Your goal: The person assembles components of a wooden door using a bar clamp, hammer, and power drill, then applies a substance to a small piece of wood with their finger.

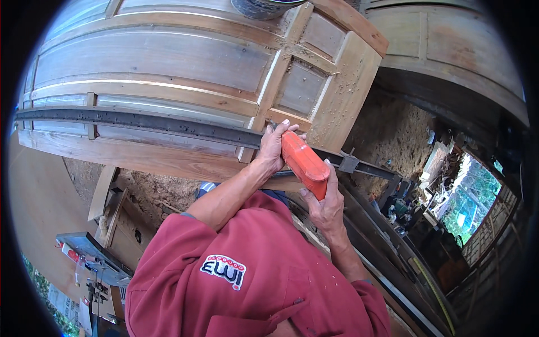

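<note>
Both my hands are on an orange-red oblong tool (305, 162) with rounded edges; its exact kind does not show. My left hand (272, 147) is closed at its far left end, with fingertips over the top. Around its near right side is my right hand (327, 206), the thumb along the edge. The tool tilts over the near edge of a panelled wooden door (140, 90). A long dark metal bar (185, 124), like a bar clamp, runs across the door beneath my hands. Its metal jaw block (348, 164) sits right of the tool.
A dark bucket (264, 8) stands on the door's far side, and wood chips lie on the right-hand rail (345, 92). Another panelled door (455, 42) is at the far right. Long boards (370, 224) lie to my right; a cluttered bench (101, 269) is at the lower left.
</note>
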{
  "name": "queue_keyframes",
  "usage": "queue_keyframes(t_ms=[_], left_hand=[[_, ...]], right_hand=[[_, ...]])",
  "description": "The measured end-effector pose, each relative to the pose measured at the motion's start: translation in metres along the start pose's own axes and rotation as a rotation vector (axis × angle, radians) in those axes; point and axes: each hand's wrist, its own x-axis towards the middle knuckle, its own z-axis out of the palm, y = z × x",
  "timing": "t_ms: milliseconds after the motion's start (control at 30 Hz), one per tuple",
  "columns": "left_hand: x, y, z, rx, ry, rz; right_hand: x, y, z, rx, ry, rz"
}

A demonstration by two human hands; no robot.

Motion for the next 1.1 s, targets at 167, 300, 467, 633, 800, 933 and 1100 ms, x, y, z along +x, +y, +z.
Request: queue_keyframes(t_ms=[167,300,467,633,800,933,1100], left_hand=[[0.011,0.013,-0.009,-0.085,-0.016,-0.135],[0.016,0.017,-0.011,-0.091,-0.013,-0.072],[0.023,0.022,-0.013,-0.107,0.002,-0.072],[0.028,0.023,-0.018,-0.095,-0.002,-0.081],[0.032,0.023,-0.018,-0.092,0.017,-0.099],[0.034,0.025,-0.018,-0.086,0.019,-0.094],[0.034,0.024,-0.021,-0.08,0.025,-0.081]], right_hand=[[0.011,-0.007,0.01,-0.007,-0.018,0.02],[0.019,-0.011,0.016,-0.032,-0.019,0.042],[0.028,-0.013,0.023,-0.048,-0.031,0.063],[0.033,-0.015,0.028,-0.108,-0.029,0.057],[0.038,-0.016,0.03,-0.093,-0.034,0.071],[0.043,-0.015,0.03,-0.065,-0.05,0.087],[0.043,-0.015,0.032,-0.096,-0.079,0.099]])
